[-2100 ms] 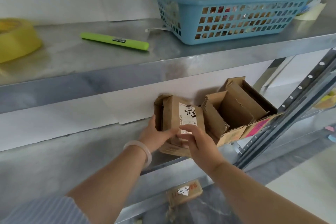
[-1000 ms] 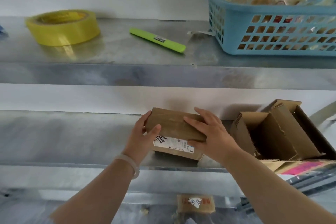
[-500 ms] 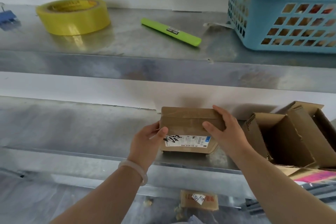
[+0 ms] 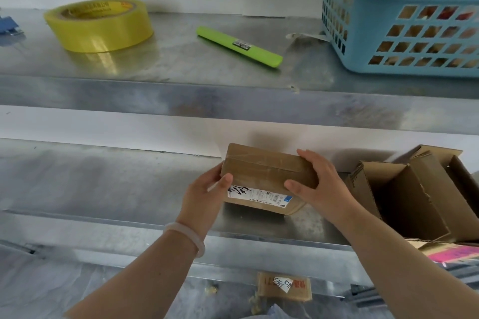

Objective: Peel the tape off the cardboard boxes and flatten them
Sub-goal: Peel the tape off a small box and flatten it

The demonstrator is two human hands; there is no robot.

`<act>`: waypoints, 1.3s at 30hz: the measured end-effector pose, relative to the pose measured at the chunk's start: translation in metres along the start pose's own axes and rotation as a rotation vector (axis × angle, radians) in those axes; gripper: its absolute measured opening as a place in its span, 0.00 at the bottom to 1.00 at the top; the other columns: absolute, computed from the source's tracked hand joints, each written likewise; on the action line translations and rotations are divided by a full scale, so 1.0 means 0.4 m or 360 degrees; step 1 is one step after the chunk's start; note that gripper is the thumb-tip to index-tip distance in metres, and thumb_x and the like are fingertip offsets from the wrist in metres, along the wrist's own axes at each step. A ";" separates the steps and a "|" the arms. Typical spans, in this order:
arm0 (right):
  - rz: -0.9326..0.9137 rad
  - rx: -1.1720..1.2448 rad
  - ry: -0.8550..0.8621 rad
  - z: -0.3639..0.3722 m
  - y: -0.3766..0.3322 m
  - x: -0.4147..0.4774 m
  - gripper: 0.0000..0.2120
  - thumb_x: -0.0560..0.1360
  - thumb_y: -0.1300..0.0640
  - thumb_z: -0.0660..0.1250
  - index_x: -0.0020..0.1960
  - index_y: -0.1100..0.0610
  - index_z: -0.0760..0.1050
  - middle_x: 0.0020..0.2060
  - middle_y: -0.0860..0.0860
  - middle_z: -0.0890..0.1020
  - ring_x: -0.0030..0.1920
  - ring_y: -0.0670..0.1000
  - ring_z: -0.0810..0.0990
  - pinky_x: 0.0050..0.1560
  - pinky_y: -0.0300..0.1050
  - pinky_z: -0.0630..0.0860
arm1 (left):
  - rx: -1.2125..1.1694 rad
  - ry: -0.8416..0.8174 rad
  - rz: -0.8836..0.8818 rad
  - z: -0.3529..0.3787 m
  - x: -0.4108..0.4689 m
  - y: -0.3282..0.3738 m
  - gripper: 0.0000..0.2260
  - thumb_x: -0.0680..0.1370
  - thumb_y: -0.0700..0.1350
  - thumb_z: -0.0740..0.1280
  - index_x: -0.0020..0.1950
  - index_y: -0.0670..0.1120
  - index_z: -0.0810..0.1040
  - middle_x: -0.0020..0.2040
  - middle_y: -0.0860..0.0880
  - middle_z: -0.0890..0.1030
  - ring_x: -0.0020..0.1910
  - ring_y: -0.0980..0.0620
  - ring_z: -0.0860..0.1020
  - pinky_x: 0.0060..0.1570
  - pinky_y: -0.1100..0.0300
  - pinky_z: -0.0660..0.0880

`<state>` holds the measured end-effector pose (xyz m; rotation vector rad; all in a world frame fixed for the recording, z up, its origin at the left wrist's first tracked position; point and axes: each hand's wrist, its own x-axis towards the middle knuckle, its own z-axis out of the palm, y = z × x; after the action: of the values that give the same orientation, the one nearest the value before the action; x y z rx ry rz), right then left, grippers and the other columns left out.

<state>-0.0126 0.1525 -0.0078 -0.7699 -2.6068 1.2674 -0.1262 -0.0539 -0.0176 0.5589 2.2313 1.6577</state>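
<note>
**Both hands clasp a taped box on the middle shelf**

A closed cardboard box [image 4: 267, 176] sits between the two hands, its top face tipped toward the camera. Clear tape [image 4: 261, 164] runs along the top seam, and a white shipping label [image 4: 259, 195] with black handwriting and a barcode covers the near face. Whether the box's lower edge touches the steel middle shelf [image 4: 103, 189] or hangs just above it cannot be told; a shadow lies under it.

The left hand [image 4: 204, 197] grips the box's left end, with the thumb on the near face by the label and the fingers curled behind the corner. A pale bangle [image 4: 185, 237] circles that wrist. The right hand [image 4: 318, 184] grips the right end, thumb pressed on the front edge and fingers spread over the top.

Just right of the box stand opened cardboard boxes [image 4: 414, 197], flaps up and nested into each other, with a pink-printed piece [image 4: 456, 251] at their near edge. Below the box, beneath the shelf, lies a small brown carton [image 4: 283, 286] bearing a handwritten sticker.

Above the box is the upper shelf [image 4: 181, 70]. On it, straight above the box, lies a green pen-shaped tool [image 4: 238, 46]. Up and to the left is a yellow tape roll [image 4: 99, 24], with a blue clip [image 4: 7, 26] farther left. Up and to the right is a blue plastic basket [image 4: 404, 21] holding crumpled wrappers.
</note>
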 end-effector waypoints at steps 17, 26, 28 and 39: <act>0.0501 0.0704 0.0165 0.045 0.000 -0.024 0.26 0.75 0.43 0.65 0.70 0.50 0.68 0.56 0.46 0.78 0.51 0.45 0.79 0.38 0.29 0.78 | -0.0169 -0.0013 -0.0240 -0.002 0.052 0.008 0.15 0.80 0.38 0.59 0.47 0.57 0.78 0.39 0.58 0.82 0.42 0.58 0.81 0.43 0.63 0.78; 0.0567 0.0725 0.0260 0.031 -0.013 -0.018 0.15 0.78 0.45 0.64 0.62 0.49 0.76 0.45 0.44 0.81 0.43 0.43 0.79 0.31 0.29 0.72 | 0.0351 -0.0134 -0.0047 0.035 0.084 0.018 0.33 0.77 0.49 0.69 0.77 0.54 0.56 0.63 0.57 0.66 0.59 0.56 0.68 0.62 0.59 0.67; 0.0670 0.0977 0.0233 0.030 -0.006 -0.020 0.12 0.79 0.45 0.62 0.59 0.47 0.77 0.49 0.45 0.82 0.50 0.46 0.80 0.44 0.34 0.76 | 0.0352 -0.0110 -0.0059 0.035 0.087 0.021 0.32 0.77 0.49 0.68 0.77 0.53 0.56 0.63 0.57 0.66 0.59 0.57 0.68 0.61 0.61 0.66; 0.0247 0.0941 0.0048 0.050 -0.009 -0.037 0.23 0.78 0.38 0.56 0.72 0.38 0.62 0.62 0.39 0.75 0.65 0.47 0.73 0.67 0.45 0.67 | -0.0021 -0.0026 -0.0181 0.014 0.100 -0.014 0.25 0.79 0.47 0.65 0.75 0.58 0.61 0.68 0.53 0.69 0.63 0.49 0.74 0.64 0.48 0.73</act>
<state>-0.0079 0.1294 -0.0163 -0.8632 -1.9939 1.9133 -0.1595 -0.0316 -0.0249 0.4322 2.1959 1.6040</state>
